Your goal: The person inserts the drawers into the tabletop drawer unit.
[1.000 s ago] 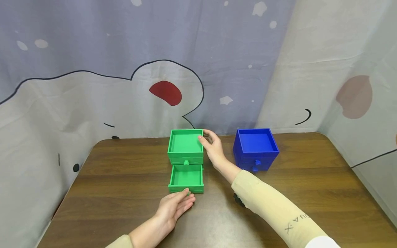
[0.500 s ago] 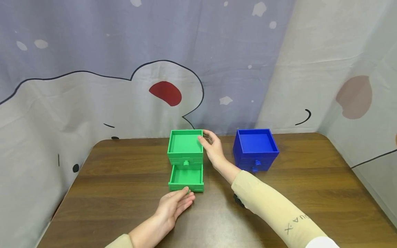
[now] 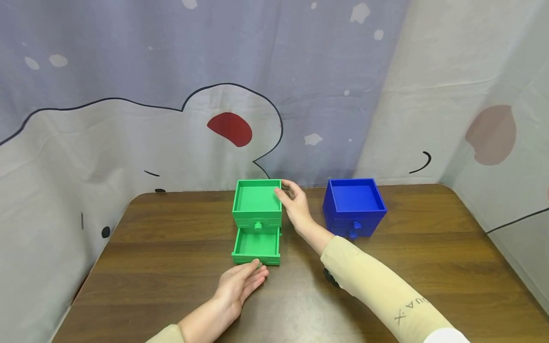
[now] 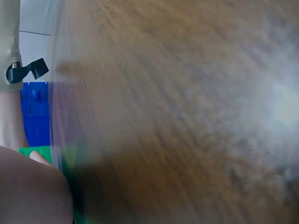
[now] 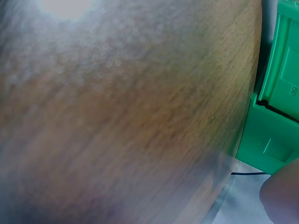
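Two hands on a green drawer box [image 3: 257, 202] on a wooden table [image 3: 171, 267].
Right hand [image 3: 295, 206] grips the box's top right rim; left hand [image 3: 240, 285], fingers relaxed, touches the pulled-out drawer [image 3: 256, 247] front.

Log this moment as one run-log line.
left hand: fingertips at knob of open green drawer | right hand: grips green box top edge | blue box: untouched | surface: wooden table

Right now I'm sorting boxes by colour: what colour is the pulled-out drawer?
Green, like its box; the drawer shows best in the head view.
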Tool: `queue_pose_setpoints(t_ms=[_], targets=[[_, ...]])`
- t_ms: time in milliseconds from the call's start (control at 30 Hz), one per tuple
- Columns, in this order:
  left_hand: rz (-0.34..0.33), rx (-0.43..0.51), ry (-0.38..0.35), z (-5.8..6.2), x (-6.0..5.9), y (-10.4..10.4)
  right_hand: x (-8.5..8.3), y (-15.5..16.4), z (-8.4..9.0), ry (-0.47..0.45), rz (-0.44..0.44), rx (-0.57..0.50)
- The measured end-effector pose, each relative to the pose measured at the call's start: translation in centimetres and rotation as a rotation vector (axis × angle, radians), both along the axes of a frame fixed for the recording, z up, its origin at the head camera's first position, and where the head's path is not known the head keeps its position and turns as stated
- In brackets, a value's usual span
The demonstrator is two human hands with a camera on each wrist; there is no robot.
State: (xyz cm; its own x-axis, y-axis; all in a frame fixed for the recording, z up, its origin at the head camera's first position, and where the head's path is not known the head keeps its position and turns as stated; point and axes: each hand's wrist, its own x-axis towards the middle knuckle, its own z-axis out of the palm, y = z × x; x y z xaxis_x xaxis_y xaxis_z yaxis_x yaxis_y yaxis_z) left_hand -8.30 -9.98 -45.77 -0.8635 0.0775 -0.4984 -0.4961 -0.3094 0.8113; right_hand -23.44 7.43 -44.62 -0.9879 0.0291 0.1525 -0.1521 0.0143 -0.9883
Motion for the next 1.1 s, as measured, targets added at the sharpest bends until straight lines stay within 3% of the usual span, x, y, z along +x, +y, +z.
queue_pose_setpoints(t_ms=[1100], targets=[[0.032,0.009,0.021,-0.1,-3.0,1.1,-0.1,0.2,-0.1,-0.01,0.012,-0.016]])
